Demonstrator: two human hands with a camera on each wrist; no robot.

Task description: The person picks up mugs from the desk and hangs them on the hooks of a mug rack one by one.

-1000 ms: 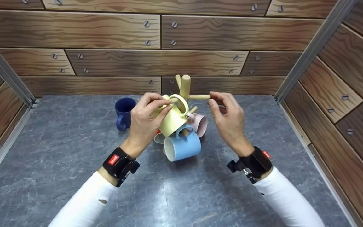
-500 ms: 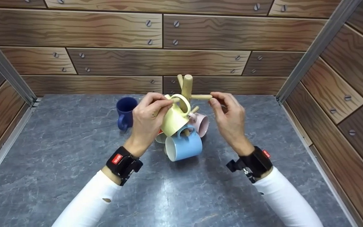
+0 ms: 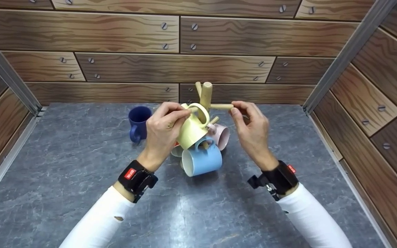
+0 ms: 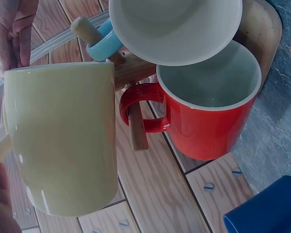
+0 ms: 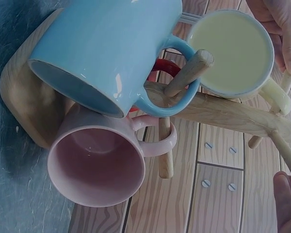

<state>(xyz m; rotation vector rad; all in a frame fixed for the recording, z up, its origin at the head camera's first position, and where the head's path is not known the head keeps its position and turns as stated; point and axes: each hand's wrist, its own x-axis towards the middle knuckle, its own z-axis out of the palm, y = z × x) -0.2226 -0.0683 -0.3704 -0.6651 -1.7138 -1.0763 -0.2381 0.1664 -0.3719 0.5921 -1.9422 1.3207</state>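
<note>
Pinching pegs (image 3: 222, 106) w/ L+R hands (image 3: 164, 129)

Grey marbled tabletop (image 3: 81, 165), plank-patterned back wall (image 3: 126, 32) with screw heads (image 3: 194, 26), similar side walls (image 3: 374, 96), metal corner strips (image 3: 350, 48)

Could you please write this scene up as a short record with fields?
Support: wooden mug tree
Hung by handles: yellow mug, light blue mug, pink mug, red mug
On gray tabletop: dark blue mug, upright, apart from the wooden mug tree
Left hand: pinches the tip of the yellow mug's peg
Right hand: pinches the tip of a bare peg
</note>
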